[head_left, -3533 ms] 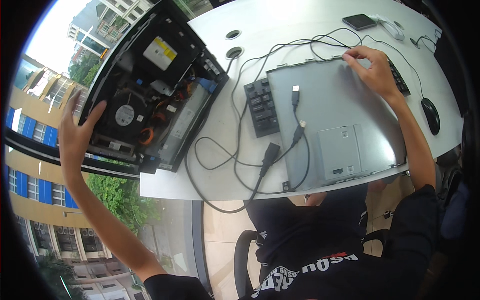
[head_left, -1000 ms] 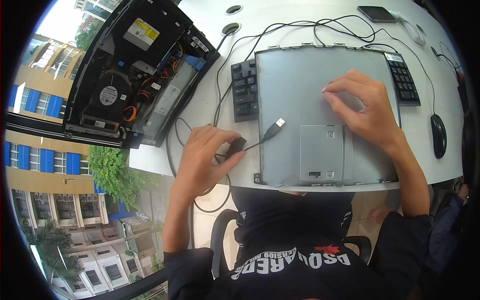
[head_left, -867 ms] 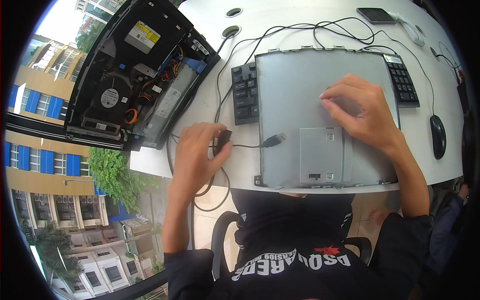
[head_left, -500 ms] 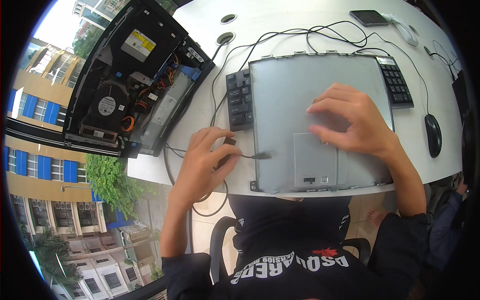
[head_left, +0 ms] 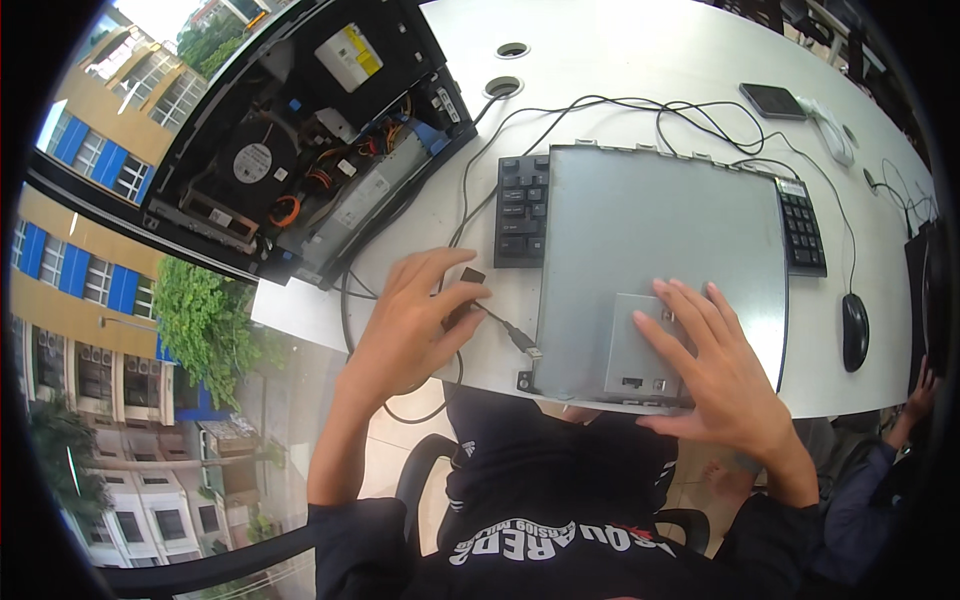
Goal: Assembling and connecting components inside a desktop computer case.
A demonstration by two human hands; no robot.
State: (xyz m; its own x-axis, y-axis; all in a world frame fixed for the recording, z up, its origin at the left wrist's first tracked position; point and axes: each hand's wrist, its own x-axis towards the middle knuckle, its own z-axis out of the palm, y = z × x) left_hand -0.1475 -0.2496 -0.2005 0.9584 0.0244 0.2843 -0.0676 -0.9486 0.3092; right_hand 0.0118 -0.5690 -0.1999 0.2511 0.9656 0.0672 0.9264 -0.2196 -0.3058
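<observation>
My left hand (head_left: pixel 410 320) curls around a black cable connector (head_left: pixel 468 292) near the desk's front edge; a thinner cable with a USB plug (head_left: pixel 522 340) hangs toward the panel's lower-left corner. My right hand (head_left: pixel 715 370) is open, fingers spread on the lower part of the grey metal panel (head_left: pixel 660 220), thumb at its near edge. The panel lies over a black keyboard (head_left: pixel 520 210), whose ends show on both sides. An opened black computer case (head_left: pixel 260 165) sits at the left, its fan, wiring and metal housing exposed.
On the white desk (head_left: pixel 610 50) are tangled cables, two round cable holes, a phone (head_left: pixel 770 100), a white object (head_left: pixel 835 140) and a black mouse (head_left: pixel 855 335). A window with buildings outside borders the left. Another person's hand (head_left: pixel 918 395) and sleeve show at the far right.
My right hand has dropped from above the panel's middle to its near part, fingers spreading. My left hand stays at the connector, and the USB plug has swung downward. The view has shifted.
</observation>
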